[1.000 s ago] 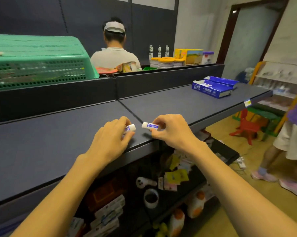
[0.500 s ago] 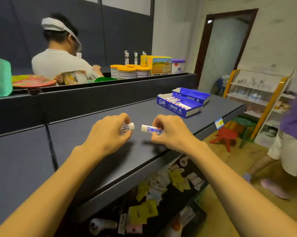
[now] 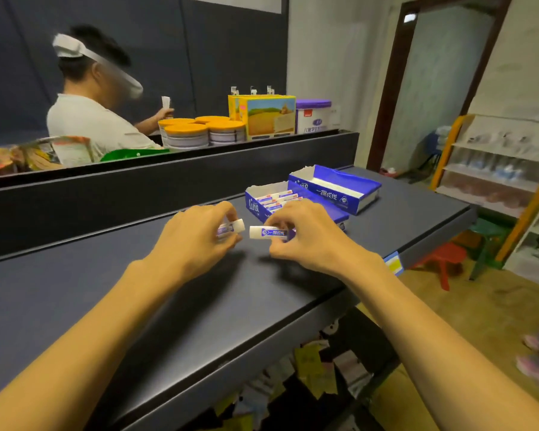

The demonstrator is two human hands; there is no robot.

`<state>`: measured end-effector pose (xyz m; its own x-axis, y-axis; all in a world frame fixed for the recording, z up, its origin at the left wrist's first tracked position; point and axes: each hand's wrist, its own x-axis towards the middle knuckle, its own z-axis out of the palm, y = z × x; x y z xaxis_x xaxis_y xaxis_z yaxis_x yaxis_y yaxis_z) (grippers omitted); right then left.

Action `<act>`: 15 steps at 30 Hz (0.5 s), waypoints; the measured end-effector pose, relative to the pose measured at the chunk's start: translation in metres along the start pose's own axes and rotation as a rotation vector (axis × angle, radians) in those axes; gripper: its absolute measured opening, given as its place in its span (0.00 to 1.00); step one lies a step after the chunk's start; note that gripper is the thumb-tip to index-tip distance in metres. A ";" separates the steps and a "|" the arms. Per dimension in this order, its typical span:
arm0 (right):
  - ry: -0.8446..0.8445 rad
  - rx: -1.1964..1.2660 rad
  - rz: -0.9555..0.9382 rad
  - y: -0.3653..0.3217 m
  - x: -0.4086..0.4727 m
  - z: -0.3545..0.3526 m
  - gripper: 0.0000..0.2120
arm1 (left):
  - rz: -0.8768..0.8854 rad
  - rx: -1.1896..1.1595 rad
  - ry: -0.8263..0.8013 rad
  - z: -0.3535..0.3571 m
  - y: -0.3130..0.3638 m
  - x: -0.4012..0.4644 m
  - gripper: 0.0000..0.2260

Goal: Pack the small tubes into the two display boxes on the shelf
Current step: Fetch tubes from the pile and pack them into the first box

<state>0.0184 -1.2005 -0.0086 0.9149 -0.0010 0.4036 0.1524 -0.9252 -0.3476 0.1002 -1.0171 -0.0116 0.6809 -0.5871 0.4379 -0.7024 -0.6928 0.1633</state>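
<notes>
My left hand [image 3: 193, 237] grips a small white tube with a purple label [image 3: 233, 227], cap pointing right. In my right hand [image 3: 308, 236] is a second white-and-purple tube [image 3: 266, 232], cap pointing left. Both hover just above the dark shelf [image 3: 113, 284]. Right behind my right hand stands the near blue display box [image 3: 253, 206] with several tubes lying in it; my hand hides its right part. The far blue display box [image 3: 339, 189] sits behind it to the right, and its inside shows white.
A dark back wall [image 3: 168, 178] rises behind the shelf. Beyond it a person in a white shirt [image 3: 91, 122] stands by orange-lidded tins [image 3: 196, 132] and a yellow carton [image 3: 268, 116]. Right of the shelf: a red stool [image 3: 442, 259], a display rack [image 3: 495, 169], someone's pink shoes [image 3: 538, 365].
Both hands, each holding its tube, have moved right along the shelf and now sit right in front of the blue boxes. My view has swung right with them.
</notes>
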 end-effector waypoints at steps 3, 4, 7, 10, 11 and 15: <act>0.014 0.024 -0.081 0.037 0.009 -0.013 0.12 | -0.043 -0.012 0.065 0.013 0.023 0.020 0.14; -0.004 0.033 -0.098 0.051 0.012 -0.016 0.14 | -0.071 -0.022 0.097 0.017 0.032 0.025 0.14; -0.049 0.079 -0.148 0.089 0.021 -0.031 0.16 | -0.162 -0.027 0.169 0.027 0.059 0.040 0.15; -0.073 0.107 -0.152 0.121 0.032 -0.046 0.15 | -0.247 -0.013 0.170 0.035 0.084 0.057 0.17; -0.083 0.103 -0.149 0.131 0.037 -0.049 0.15 | -0.277 -0.014 0.178 0.037 0.090 0.062 0.17; -0.045 0.127 -0.125 0.162 0.055 -0.052 0.11 | -0.359 0.007 0.177 0.050 0.104 0.077 0.15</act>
<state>0.0741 -1.3700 0.0020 0.9015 0.1306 0.4127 0.3091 -0.8616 -0.4026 0.0898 -1.1559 -0.0054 0.8358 -0.2265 0.5001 -0.4247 -0.8440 0.3275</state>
